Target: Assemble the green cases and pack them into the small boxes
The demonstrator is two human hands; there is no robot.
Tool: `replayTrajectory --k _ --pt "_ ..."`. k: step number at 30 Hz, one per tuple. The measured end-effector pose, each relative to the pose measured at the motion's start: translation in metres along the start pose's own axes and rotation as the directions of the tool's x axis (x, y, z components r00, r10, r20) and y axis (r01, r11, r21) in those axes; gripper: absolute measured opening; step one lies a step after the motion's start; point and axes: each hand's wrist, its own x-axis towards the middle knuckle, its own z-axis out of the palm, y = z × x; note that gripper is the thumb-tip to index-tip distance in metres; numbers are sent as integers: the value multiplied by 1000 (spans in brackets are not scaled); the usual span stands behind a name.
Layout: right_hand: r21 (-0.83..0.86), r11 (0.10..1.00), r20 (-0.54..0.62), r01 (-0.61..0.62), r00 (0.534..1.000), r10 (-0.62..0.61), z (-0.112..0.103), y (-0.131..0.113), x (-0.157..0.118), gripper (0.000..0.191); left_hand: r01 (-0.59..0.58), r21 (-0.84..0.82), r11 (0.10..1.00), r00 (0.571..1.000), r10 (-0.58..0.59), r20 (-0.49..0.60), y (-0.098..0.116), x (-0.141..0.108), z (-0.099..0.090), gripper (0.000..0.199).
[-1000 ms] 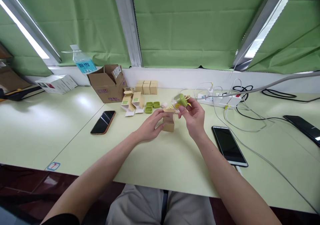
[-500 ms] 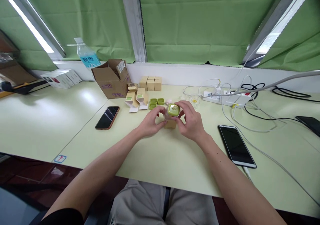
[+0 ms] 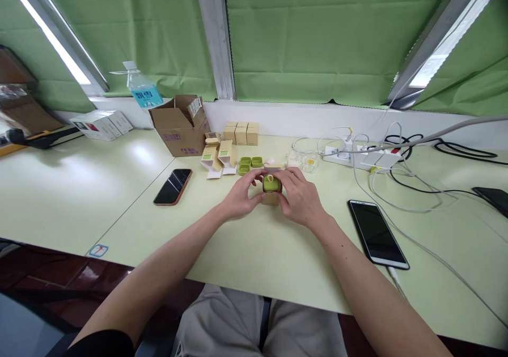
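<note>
Lowered since the earlier frame, the green case (image 3: 271,184) sits in the mouth of the small box (image 3: 270,200) on the desk (image 3: 238,251); the left hand (image 3: 240,197), half-curled, holds the box's left side, the right hand (image 3: 301,198) curls opposite, its hold unclear

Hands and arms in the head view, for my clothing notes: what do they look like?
The left hand and right hand are ungloved. A black sleeve shows on the left arm; no sleeve shows on the right arm. No watch is visible.
</note>
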Motion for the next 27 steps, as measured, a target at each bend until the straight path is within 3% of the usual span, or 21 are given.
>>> replayTrajectory --k 10,16,19,21,24,27 --pt "34 999 111 2 994 -6 3 -7 0 50 2 -13 1000 1000 -2 -13 0 0 1 55" --pt "-17 1000 157 -15 987 18 11 -9 -3 28 12 -16 1000 1000 -12 -22 -2 -1 0 54" --pt "16 999 188 -29 982 26 10 -8 -3 29 19 -32 999 999 -19 -25 -4 -1 0 54" --pt "78 995 155 -61 987 49 7 -6 -2 35 17 -46 999 1000 -18 -20 -4 -1 -1 55" --pt "244 960 11 -140 990 141 4 0 0 35 13 -70 997 1000 -14 -1 -2 -1 -3 58" --pt "429 878 -128 -214 947 294 6 3 2 26 15 -120 993 1000 -13 14 -2 -2 -3 60"
